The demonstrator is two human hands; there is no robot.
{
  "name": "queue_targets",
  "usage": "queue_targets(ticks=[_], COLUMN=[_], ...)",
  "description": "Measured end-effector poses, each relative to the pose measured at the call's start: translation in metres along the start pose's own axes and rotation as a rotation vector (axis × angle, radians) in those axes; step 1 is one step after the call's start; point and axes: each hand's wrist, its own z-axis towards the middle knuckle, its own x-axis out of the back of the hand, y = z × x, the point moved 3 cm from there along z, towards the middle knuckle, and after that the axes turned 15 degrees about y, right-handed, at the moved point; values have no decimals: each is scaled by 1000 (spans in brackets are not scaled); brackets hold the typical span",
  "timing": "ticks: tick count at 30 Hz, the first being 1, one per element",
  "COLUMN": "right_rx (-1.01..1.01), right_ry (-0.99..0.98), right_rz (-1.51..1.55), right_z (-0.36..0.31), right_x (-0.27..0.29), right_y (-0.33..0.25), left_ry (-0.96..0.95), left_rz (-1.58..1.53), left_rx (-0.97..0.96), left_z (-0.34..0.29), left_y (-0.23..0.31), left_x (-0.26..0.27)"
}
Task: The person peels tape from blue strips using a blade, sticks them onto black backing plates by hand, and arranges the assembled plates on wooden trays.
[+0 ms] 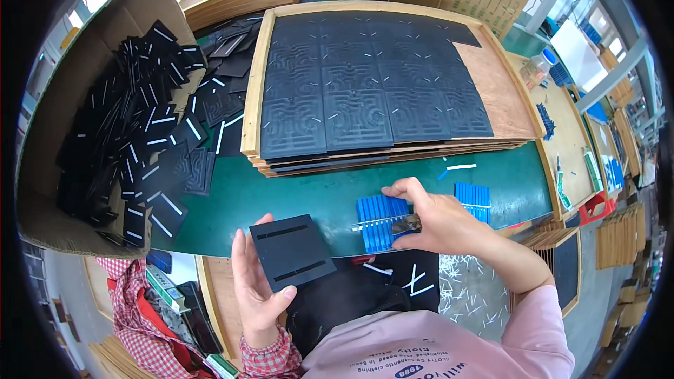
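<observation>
My left hand (256, 288) grips a flat black square plate (293, 249) by its left and lower edges. Two narrow dark strips run along opposite sides of the plate's upper face. To its right, my right hand (439, 217) curves round the right part of a ribbed set of blue strips (374, 221) on the green table, thumb at the far edge and fingers at the near edge. A white line crosses these strips. Something brown and dark shows at a fingertip; its kind is unclear. A second set of blue strips (474, 201) lies beyond my right wrist.
A wooden-framed tray (460, 77) bearing rows of black plates stands on the green table (232, 200). At left a cardboard box (45, 140) is heaped with black plates carrying white strips. Tubes (591, 168) and a jar (537, 68) stand at right; white scraps (467, 295) litter the floor.
</observation>
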Motion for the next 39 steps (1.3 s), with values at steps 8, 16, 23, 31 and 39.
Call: queue_targets(ticks=[8,16,23,31,39], right_rx=[-7,210,261,260,246], right_ry=[0,78,159,131,134], right_rz=[79,430,406,370,353], right_z=[-6,-33,-38,-40,-41], right_x=[25,9,-1,-1,0], right_y=[-39,-61,-53,-52,-52], left_ry=[-157,-454,-448,-461,-455], left_rz=[-8,-33,-45,36,28], left_rx=[-18,-23,-2,77,68], left_z=[-8,-21,-24,-22,-23], left_y=[-6,-3,-2,3,2], left_x=[-8,-40,-41,-42,-42])
